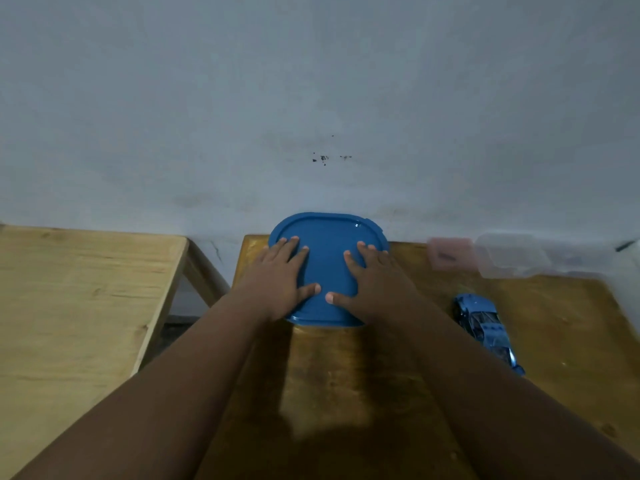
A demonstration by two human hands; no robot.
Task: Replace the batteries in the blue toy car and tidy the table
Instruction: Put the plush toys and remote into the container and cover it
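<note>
A blue lid [327,251] covers a container at the far edge of the dark wooden table [346,375], against the wall. My left hand [280,275] lies flat on the lid's left half, fingers spread. My right hand [375,282] lies flat on its right half, fingers spread too. The container under the lid is hidden. The blue toy car [485,327] stands on the table to the right of my right forearm, apart from both hands.
A clear plastic box [526,258] and a pinkish translucent piece [450,254] sit blurred at the table's far right by the wall. A lighter wooden table [79,299] stands to the left, with a gap to the floor between the two tables.
</note>
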